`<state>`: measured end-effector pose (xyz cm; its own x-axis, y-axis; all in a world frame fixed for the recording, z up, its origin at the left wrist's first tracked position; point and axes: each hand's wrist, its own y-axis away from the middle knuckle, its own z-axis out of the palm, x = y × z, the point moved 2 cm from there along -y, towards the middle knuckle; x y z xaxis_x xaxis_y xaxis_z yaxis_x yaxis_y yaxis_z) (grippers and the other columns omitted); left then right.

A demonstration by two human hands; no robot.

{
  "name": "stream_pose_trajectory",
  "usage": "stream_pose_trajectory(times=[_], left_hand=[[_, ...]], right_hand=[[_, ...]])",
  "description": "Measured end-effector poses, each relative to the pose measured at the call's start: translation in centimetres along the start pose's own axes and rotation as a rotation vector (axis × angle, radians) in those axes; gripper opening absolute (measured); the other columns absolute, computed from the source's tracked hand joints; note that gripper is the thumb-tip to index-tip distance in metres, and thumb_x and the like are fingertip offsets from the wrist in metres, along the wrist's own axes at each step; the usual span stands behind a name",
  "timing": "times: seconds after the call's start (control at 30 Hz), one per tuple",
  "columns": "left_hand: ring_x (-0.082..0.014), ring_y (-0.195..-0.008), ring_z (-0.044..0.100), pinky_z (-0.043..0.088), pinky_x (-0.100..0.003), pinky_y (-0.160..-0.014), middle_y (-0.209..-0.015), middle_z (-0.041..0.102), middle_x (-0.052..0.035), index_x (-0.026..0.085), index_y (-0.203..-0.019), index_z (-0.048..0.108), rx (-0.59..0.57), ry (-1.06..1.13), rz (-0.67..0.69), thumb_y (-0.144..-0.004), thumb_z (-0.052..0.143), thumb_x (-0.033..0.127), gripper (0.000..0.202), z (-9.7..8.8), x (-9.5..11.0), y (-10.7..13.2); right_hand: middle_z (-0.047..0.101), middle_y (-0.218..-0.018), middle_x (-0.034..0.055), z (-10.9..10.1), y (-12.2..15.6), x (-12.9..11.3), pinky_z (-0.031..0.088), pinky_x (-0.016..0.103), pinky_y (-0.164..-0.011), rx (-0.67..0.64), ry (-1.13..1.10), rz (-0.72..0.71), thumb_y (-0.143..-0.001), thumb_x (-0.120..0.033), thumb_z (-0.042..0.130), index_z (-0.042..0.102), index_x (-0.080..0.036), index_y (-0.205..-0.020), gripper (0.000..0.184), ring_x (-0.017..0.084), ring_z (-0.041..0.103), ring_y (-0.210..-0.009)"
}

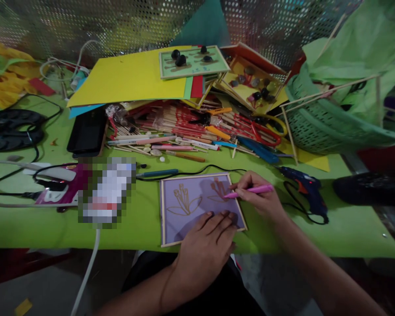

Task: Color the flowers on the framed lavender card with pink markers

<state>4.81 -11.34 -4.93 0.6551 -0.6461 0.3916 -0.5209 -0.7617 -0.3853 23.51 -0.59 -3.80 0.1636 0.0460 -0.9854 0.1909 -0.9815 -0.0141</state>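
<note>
Dim, flat light lies over the green table [134,235], sinking into near-darkness below its near edge. A soft shadow gathers on the purple card [197,207] beside the left hand [206,245]. Coarse pixel blocks hide a pale object [112,188] toward the table's left end. Beyond the far edge, the perforated panel [134,28] glints faintly; outlines stretch and soften toward the corners.

Smooth plastic look on pink pen [255,190]. Matt paper look on purple panel [178,228], pale bare wood on frame [162,210]. Smooth green covering on desk [138,235]. Shiny perforated metal on mesh screen [134,26]. Matt paper on yellow sheet [125,79]. Slotted plastic on green basket [316,129]. Glossy black finish on pebbles [181,60].
</note>
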Motion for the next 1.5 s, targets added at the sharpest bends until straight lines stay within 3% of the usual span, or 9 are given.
stream_pose_trajectory(times=[0.13,0.27,0.43,0.57,0.77,1.1,1.5], left_hand=[[-0.0132,-0.137,0.055,0.037,-0.034,-0.118,-0.147,0.062,0.0025,0.021,-0.132,0.062,-0.010,0.016,-0.005,-0.105,0.051,0.029,0.030,0.2,0.0,0.1],[-0.0144,-0.136,0.056,0.039,-0.035,-0.116,-0.146,0.063,0.0018,0.021,-0.131,0.062,-0.017,0.016,-0.009,-0.106,0.049,0.030,0.029,0.3,0.0,0.1],[-0.0173,-0.132,0.060,0.040,-0.037,-0.116,-0.143,0.065,-0.0020,0.018,-0.130,0.062,-0.064,-0.021,0.012,-0.106,0.047,0.026,0.030,-0.2,0.4,-0.4],[-0.0189,-0.134,0.059,0.040,-0.038,-0.116,-0.143,0.065,-0.0019,0.018,-0.130,0.062,-0.048,-0.041,0.028,-0.106,0.046,0.029,0.031,-0.3,0.9,-1.1],[-0.0170,-0.135,0.057,0.041,-0.038,-0.115,-0.145,0.064,-0.0002,0.019,-0.133,0.061,-0.044,-0.069,0.048,-0.106,0.047,0.030,0.032,0.9,0.8,-1.6],[-0.0161,-0.139,0.053,0.039,-0.038,-0.118,-0.149,0.061,0.0004,0.019,-0.138,0.059,-0.070,-0.061,0.037,-0.106,0.048,0.031,0.036,1.1,0.6,-1.4],[-0.0148,-0.143,0.050,0.037,-0.037,-0.121,-0.151,0.059,0.0008,0.020,-0.141,0.057,-0.075,-0.046,0.023,-0.107,0.045,0.030,0.037,1.2,0.6,-1.2]], right_hand=[[0.059,-0.073,-0.0033,-0.8,-0.2,0.5,0.043,0.026,-0.058,0.163,-0.169,-0.028,-0.084,-0.030,0.079,0.067,-0.024,-0.081,0.014,0.012,0.058,-0.062],[0.064,-0.080,-0.0029,-1.2,-0.4,-0.4,0.042,0.024,-0.056,0.242,-0.230,0.038,-0.077,-0.027,0.084,0.072,-0.024,-0.087,0.015,0.010,0.060,-0.062],[0.069,-0.082,0.0010,-1.6,0.4,-1.6,0.045,0.024,-0.057,0.191,-0.219,0.103,-0.077,-0.028,0.082,0.076,-0.022,-0.089,0.015,0.013,0.064,-0.068],[0.070,-0.075,0.0017,-2.1,1.6,-0.4,0.043,0.024,-0.053,0.198,-0.174,0.090,-0.078,-0.030,0.081,0.075,-0.021,-0.086,0.013,0.013,0.061,-0.063],[0.068,-0.072,-0.0004,-2.4,2.7,0.9,0.043,0.024,-0.054,0.179,-0.062,0.069,-0.083,-0.030,0.079,0.069,-0.022,-0.083,0.013,0.012,0.056,-0.059],[0.066,-0.066,-0.0001,-1.6,2.4,-0.7,0.041,0.026,-0.053,0.169,0.130,0.035,-0.084,-0.029,0.072,0.064,-0.021,-0.077,0.014,0.013,0.054,-0.056],[0.067,-0.069,-0.0001,-1.5,2.6,-0.4,0.042,0.027,-0.055,0.148,0.102,0.035,-0.089,-0.032,0.072,0.065,-0.021,-0.081,0.015,0.014,0.055,-0.058]])
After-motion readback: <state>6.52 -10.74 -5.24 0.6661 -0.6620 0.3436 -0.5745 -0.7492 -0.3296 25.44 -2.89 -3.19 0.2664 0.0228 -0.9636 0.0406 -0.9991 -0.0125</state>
